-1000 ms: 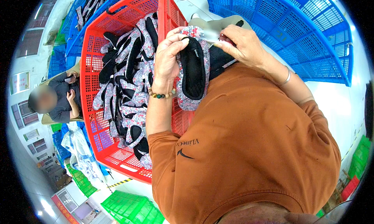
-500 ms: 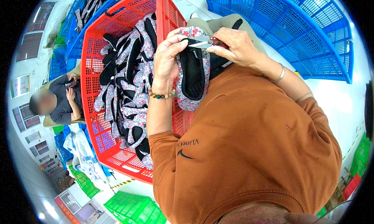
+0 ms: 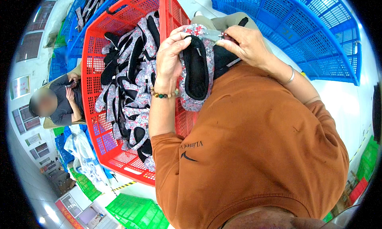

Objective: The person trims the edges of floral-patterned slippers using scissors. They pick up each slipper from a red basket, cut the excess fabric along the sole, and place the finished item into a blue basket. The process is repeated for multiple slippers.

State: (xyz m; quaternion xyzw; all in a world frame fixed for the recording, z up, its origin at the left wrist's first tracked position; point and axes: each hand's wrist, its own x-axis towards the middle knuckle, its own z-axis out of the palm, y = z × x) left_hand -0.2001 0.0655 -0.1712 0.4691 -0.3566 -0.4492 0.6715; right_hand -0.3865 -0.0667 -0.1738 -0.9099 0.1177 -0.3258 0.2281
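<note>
My left hand [image 3: 170,56] is closed on the edge of a floral slipper [image 3: 195,76], its thumb at the upper rim of the black opening. The slipper is grey with red flowers and a black inside, and its opening faces up. My right hand [image 3: 248,48] is wrapped round the red handle of a small pair of scissors [image 3: 214,34]. Their blades, smeared by motion, lie over the slipper's upper end; whether they touch the cloth I cannot tell. A black item [image 3: 225,58] rests on my lap beside the slipper.
To my left stands a red plastic crate [image 3: 93,77] piled with floral slippers [image 3: 135,97]. A blue crate [image 3: 286,30] is at the upper right, green crates [image 3: 137,211] at the lower left. Beyond the red crate sits another person [image 3: 65,99], hands together.
My right hand and the scissors have drawn slightly up and right, so the blades no longer cross the black opening by my left thumb. The left hand still holds the slipper.
</note>
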